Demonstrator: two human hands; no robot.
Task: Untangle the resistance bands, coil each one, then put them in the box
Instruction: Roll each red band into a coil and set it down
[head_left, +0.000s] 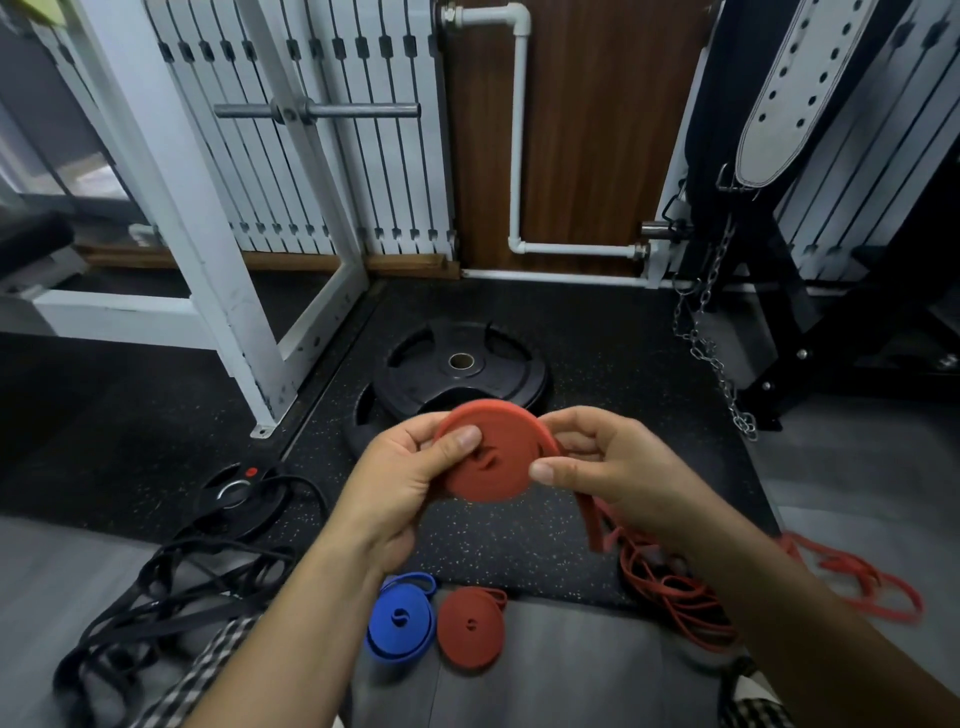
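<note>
Both hands are raised at mid-frame over the speckled mat (519, 540). The left hand (410, 467) grips a red coil (493, 457), thumb pressed flat on its face, fingers behind it. The right hand (608, 457) pinches the coil's rim at its 3 o'clock edge, thumb in front, fingers curled behind. A red tail (595, 525) hangs from that edge, passing under the right hand and running down toward the loose red bands (675, 597) heaped on the floor at 5 o'clock of the hands.

Directly below the hands, at 6 o'clock, two finished coils lie flat on the grey floor just beside each other: a blue coil (400, 621) to the left and a dark red coil (470, 626) to the right.

At 8 o'clock, a tangle of black bands (171, 597) sprawls across the floor, its far end lying against a small plate (239, 499).

At 12 o'clock, beyond the hands, a large plate (462, 364) lies flat on the mat. A chain (711, 353) hangs at 2 o'clock.

No box could be identified.
</note>
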